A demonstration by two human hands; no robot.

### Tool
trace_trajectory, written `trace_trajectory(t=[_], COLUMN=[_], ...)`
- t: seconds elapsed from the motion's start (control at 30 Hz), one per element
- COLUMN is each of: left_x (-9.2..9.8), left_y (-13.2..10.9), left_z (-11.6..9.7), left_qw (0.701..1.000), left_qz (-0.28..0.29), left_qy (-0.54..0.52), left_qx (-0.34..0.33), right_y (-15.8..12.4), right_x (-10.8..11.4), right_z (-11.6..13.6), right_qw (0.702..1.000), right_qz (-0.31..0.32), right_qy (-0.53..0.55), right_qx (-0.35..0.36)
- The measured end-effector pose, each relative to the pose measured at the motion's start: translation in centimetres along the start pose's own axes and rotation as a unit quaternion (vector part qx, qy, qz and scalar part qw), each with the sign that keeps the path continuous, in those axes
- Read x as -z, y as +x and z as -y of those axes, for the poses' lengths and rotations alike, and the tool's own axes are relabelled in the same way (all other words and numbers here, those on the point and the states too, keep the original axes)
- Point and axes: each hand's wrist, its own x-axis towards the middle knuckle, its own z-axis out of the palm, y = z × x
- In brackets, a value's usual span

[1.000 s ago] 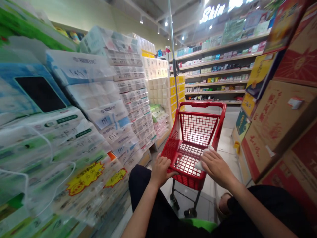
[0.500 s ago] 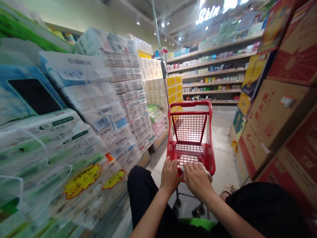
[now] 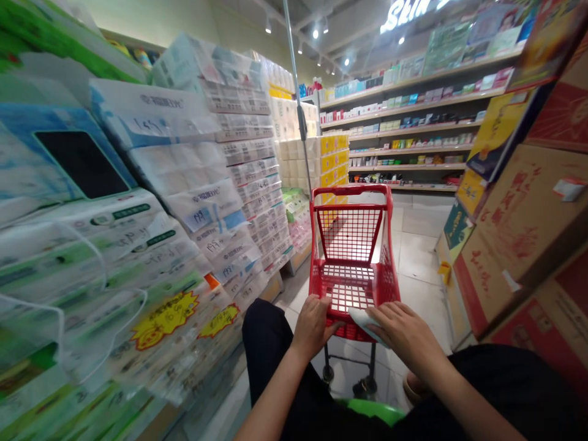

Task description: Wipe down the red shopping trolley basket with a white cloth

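A red plastic shopping cart [image 3: 351,236] with a grid back and grid floor stands right in front of my knees. My left hand [image 3: 315,324] is wrapped round the left part of its near rim. Over the right part of that rim, my right hand [image 3: 404,331] presses a white cloth [image 3: 362,320] against the red plastic. The fingers of the right hand lie together on top of the cloth, which sticks out to their left. Part of the cloth is hidden beneath that hand. The cart's basket shows nothing inside.
Stacked tissue packs [image 3: 197,214] line the left side, with a dark-screened tablet [image 3: 82,164] and a white cable among them. Cardboard cartons [image 3: 528,214] rise on the right. Shelves of small boxes [image 3: 413,125] stand at the back, and a metal pole [image 3: 298,104] is behind the cart.
My right hand has slid right along the rim with the cloth, away from my left hand, which keeps its grip. The view has turned slightly left.
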Motion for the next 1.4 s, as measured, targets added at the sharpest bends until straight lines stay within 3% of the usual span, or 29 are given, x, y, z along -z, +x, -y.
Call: trace_trajectory(t=[0.23, 0.4, 0.53, 0.73, 0.9, 1.0, 1.23, 1.33, 1.4], left_x=[-1.9, -1.9, -1.2, -0.8, 0.0, 0.6, 1.2, 1.7, 2.0], left_y=[0.4, 0.8, 0.8, 0.4, 0.7, 1.1, 1.6, 1.7, 1.9], left_z=[0.0, 0.5, 0.4, -0.5, -1.9, -2.9, -3.7, -3.4, -3.5], left_qw=[0.999, 0.997, 0.997, 0.997, 0.992, 0.985, 0.985, 0.991, 0.996], left_qz=[-0.018, -0.039, -0.003, 0.021, 0.027, 0.021, 0.03, 0.025, 0.013], left_qy=[-0.013, -0.042, -0.04, -0.034, -0.108, -0.156, -0.164, -0.128, -0.084], left_qx=[-0.035, -0.059, -0.06, -0.059, -0.067, -0.067, -0.037, -0.02, -0.012], right_y=[3.5, 6.1, 5.4, 1.9, -0.3, -0.3, 3.0, 2.9, 2.0], right_x=[-2.5, -4.0, -3.6, -1.6, -0.6, -0.9, -2.4, -1.2, -0.2], right_z=[3.2, 5.5, 4.7, 0.8, -2.0, -1.3, 4.4, 3.0, 0.8], right_qw=[0.998, 0.999, 1.0, 1.0, 1.0, 1.0, 0.998, 0.993, 0.992], right_qz=[0.012, -0.005, -0.014, 0.004, -0.012, -0.017, -0.034, -0.041, -0.068], right_qy=[-0.048, -0.038, 0.001, 0.023, 0.007, -0.006, 0.046, 0.102, 0.106], right_qx=[0.03, 0.037, 0.021, 0.011, 0.0, -0.017, -0.001, 0.04, 0.017])
